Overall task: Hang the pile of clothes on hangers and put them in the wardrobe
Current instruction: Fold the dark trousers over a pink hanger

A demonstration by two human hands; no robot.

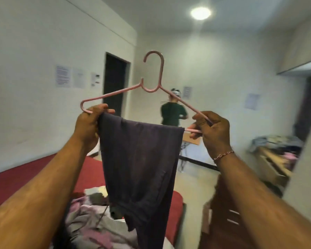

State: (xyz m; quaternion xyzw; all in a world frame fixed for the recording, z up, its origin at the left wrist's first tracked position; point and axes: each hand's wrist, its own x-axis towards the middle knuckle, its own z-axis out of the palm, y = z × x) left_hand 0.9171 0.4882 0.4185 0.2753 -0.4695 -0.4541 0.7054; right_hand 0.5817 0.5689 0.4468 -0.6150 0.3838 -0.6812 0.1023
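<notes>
Hands raised, set wide at either end of pink hanger [152, 90]. Left hand [87, 123] curled round the left corner, pinching the edge of dark trousers [138, 159] there. Right hand [212, 128] gripping the right corner, bar and shoulder rod both between fingers. Bar running left to right, sloping down toward the right, hook up and away. Trousers folded over the bar, hanging straight down between the forearms. Below, pile of clothes [90, 221] on red bed [25, 177]. Wardrobe likely at right edge; cannot tell.
</notes>
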